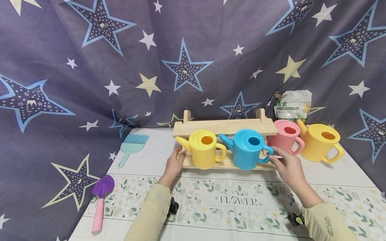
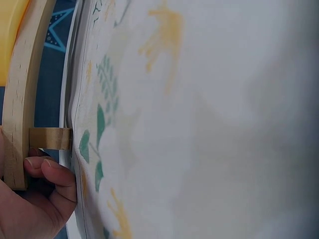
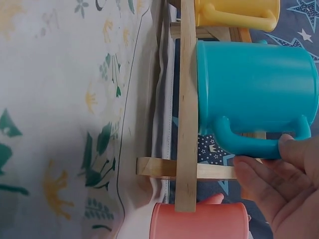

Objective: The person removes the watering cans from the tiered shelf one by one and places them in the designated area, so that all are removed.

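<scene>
Pinching blue can by handle: right hand. Left hand curled round shelf end. Can sits on lower board. Flowery cloth below, starry curtain behind.

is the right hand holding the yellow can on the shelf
No, the right hand pinches the blue watering can by its handle, and the yellow can on the shelf stands apart from that hand.
</scene>
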`<state>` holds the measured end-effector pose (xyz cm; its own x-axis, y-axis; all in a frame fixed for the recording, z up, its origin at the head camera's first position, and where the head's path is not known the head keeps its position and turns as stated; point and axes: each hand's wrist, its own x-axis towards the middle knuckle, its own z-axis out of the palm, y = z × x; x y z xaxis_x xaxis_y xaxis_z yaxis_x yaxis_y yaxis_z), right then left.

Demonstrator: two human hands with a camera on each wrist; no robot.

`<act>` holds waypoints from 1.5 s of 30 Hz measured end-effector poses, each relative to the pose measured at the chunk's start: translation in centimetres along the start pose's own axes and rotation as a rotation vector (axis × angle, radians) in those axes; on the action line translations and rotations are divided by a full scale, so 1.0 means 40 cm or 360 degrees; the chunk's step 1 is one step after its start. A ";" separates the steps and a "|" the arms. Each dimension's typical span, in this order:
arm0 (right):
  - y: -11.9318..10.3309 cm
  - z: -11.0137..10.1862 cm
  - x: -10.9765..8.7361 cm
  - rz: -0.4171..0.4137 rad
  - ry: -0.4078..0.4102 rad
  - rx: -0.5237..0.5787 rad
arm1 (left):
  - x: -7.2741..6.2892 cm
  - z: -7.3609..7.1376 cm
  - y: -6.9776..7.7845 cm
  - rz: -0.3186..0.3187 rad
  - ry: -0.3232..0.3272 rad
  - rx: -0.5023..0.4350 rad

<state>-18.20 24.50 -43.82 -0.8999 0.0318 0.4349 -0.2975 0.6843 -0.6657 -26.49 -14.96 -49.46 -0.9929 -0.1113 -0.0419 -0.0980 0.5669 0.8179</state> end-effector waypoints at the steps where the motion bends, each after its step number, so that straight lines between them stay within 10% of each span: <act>1: -0.001 -0.002 -0.002 0.0000 0.0007 -0.0001 | 0.000 0.001 0.000 0.0001 0.0000 -0.0002; 29: -0.014 -0.126 -0.071 0.0033 0.0259 -0.0022 | 0.001 0.000 0.004 -0.0012 -0.0020 0.0019; 45: 0.022 -0.203 -0.113 0.0290 0.0438 -0.0169 | -0.002 0.002 0.007 -0.0034 -0.0009 0.0029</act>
<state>-11.83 30.87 -41.45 -0.8112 0.3459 0.4715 -0.0920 0.7208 -0.6870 -26.43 -14.73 -49.26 -0.9909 -0.1189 -0.0626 -0.1204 0.5790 0.8064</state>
